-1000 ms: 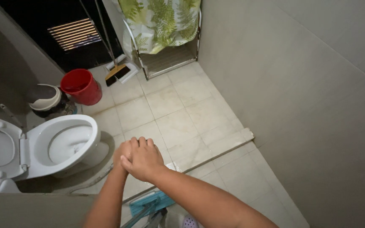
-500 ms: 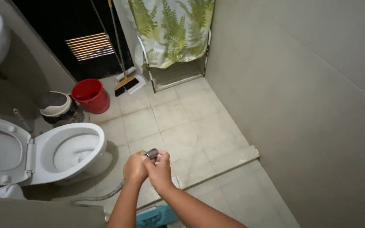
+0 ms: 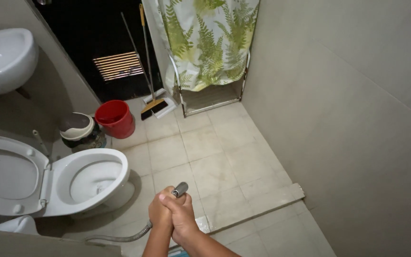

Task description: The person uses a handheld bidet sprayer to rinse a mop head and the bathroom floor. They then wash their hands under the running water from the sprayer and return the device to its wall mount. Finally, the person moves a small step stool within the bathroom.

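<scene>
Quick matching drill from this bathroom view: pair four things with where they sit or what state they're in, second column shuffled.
Things:
1. Sprayer
2. Bucket
3. Toilet lid
4. Broom

Places or states:
A. Raised, bowl open
B. Red, beside the lidded bin
C. Leaning by the fern curtain
D. Gripped by both the left hand and right hand, hose trailing left

Pairs: 1-D, 2-B, 3-A, 4-C
</scene>
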